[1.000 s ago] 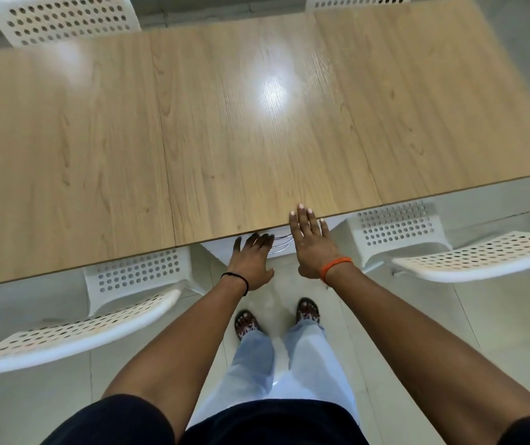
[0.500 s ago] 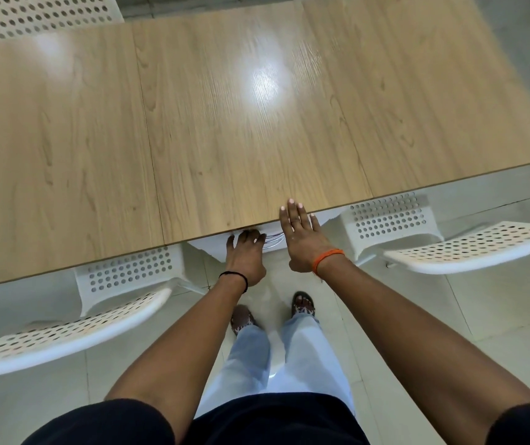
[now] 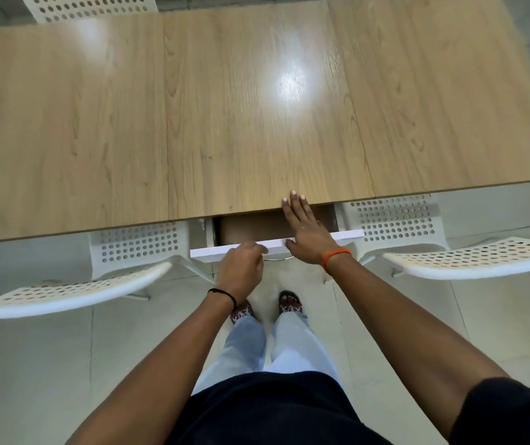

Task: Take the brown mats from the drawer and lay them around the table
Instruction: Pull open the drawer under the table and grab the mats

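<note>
The brown mats (image 3: pixel 251 228) show only as a flat brown surface inside the drawer (image 3: pixel 276 247), which stands partly pulled out from under the near edge of the tabletop (image 3: pixel 257 107). How many mats lie there, and how far back they run under the tabletop, cannot be told; only the front strip of them is visible. None has been lifted.

The left hand (image 3: pixel 241 271) is curled closed at the drawer's white front panel, at or just beside the metal handle (image 3: pixel 276 259), and appears to hold the front to pull it. The right hand (image 3: pixel 305 232) is flat and open with fingers spread, holding nothing; it reaches over the drawer front, above the mats, with its fingertips (image 3: pixel 293 195) touching the near edge of the tabletop.

The tabletop itself bears no mats anywhere that shows, from the near edge to the far one. White perforated chairs stand at the near edge, one to the left (image 3: pixel 74 290) and one to the right (image 3: pixel 469 258) of the drawer, and another (image 3: pixel 90 6) at the far left corner.

So the task seems to be at its very start: the drawer is opened part way, and that is all that is done. Still to come are taking the mats out and laying each one around the tabletop, likely one before each chair.
</note>
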